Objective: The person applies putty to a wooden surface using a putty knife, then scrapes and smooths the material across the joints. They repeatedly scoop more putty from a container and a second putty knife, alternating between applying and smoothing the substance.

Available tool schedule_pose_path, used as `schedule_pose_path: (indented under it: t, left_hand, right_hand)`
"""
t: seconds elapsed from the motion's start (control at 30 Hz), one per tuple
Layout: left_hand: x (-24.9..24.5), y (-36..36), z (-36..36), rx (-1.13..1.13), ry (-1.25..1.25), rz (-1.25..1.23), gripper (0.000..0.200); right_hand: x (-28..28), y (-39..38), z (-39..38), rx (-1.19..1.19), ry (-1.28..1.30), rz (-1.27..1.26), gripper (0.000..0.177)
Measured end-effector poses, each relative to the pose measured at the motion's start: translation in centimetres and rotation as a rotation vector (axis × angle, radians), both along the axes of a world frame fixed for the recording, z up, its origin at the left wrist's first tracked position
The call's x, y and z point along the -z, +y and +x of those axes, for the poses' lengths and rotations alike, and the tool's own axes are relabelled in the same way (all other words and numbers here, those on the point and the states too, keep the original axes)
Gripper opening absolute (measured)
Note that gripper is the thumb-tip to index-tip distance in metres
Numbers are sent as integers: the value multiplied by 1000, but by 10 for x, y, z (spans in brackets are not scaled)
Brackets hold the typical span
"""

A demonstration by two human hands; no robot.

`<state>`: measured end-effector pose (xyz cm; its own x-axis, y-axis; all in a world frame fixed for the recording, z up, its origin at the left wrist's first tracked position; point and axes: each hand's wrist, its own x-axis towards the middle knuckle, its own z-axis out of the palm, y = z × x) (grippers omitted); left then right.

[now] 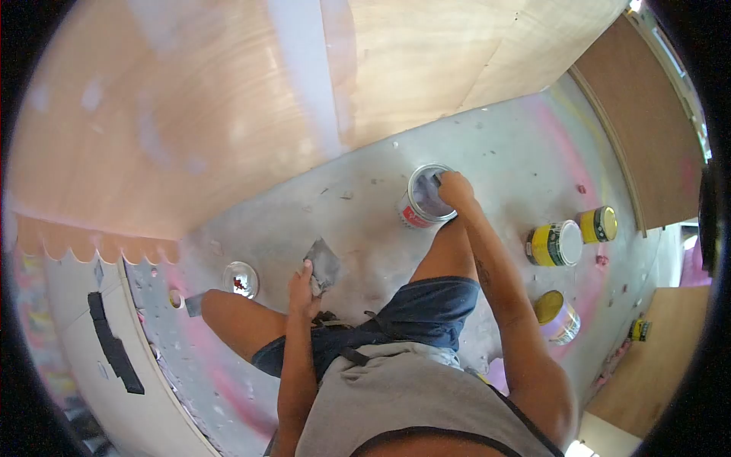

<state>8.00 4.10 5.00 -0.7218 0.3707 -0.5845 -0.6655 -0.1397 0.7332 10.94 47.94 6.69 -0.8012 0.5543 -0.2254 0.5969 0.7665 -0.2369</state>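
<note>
An open can (416,215) with a red and white label stands on the floor near my right knee, with greyish-purple paste inside. My right hand (456,190) is closed at the can's right rim on a dark handle whose lower end is inside the can. My left hand (302,289), in front of my lap, grips a flat grey plate (326,263) smeared with paste, my thumb lying on its face.
Wooden panels (426,61) rise ahead. On the right stand a white-lidded can (569,243), a yellow-labelled can (605,224) and a purple-sided can (563,324). A clear round dish (241,280) with red bits lies left, near a tape roll (176,298).
</note>
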Motion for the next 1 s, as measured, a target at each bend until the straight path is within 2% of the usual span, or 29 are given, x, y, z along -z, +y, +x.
schedule_pose_path:
  t: [0.1, 0.17, 0.27, 0.3, 0.37, 0.4, 0.43, 0.5, 0.57, 0.63, 0.67, 0.73, 0.77, 0.83, 0.87, 0.93, 1.0]
  left_hand:
    - [-18, 0, 3, -14, 28, -24, 45]
    - [-14, -4, 4, -56, -63, 84, 50]
    - [-13, -6, 4, -68, -99, 128, 50]
    - [-14, -5, 4, -66, -101, 126, 50]
    - [-16, 3, 1, -65, -103, 100, 51]
    - [-14, 5, 0, -62, -111, 106, 51]
    - [-12, 4, -2, -13, -22, 96, 51]
    - [-13, 7, -3, 60, 63, 88, 52]
    - [-23, 8, 0, 53, 32, 104, 51]
    - [-30, 14, 0, 89, 20, 159, 54]
    - [-32, 17, 1, 124, 9, 211, 57]
    - [-29, 22, 2, 115, -5, 226, 55]
    - [-27, 24, 2, 104, -18, 241, 53]
    - [-25, 28, 4, 100, -31, 261, 51]
    - [-25, 28, 4, 95, -44, 282, 49]
    - [-17, 25, 4, 85, -31, 278, 48]
    - [-12, 23, 4, 70, -16, 277, 48]
  right_hand:
    - [11, -7, -20, -69, -31, 98, 24]
    - [24, -11, -27, -62, -135, 130, 24]
    - [60, 4, -32, -134, -166, 25, 24]
    - [57, 2, -33, -132, -167, 23, 24]
    - [47, 6, -33, -383, -283, 8, 27]
    - [59, 22, -31, -444, -282, 18, 28]
    - [37, 21, -23, -437, -292, 19, 28]
    - [-8, 25, -3, -311, -35, -69, 26]
    - [-18, 27, 14, -253, 3, -53, 28]
    - [-55, 14, 29, -84, 191, -208, 24]
    - [-62, 13, 33, -82, 191, -208, 24]
    - [-68, 13, 40, 55, 222, -438, 23]
    - [-69, 11, 43, 56, 222, -439, 23]
    - [-69, 6, 46, 42, 239, -427, 24]
    - [-56, 6, 45, 42, 240, -431, 24]
    - [-10, 8, 40, -145, 278, -191, 28]
    - [15, -3, 37, -114, 363, -213, 28]
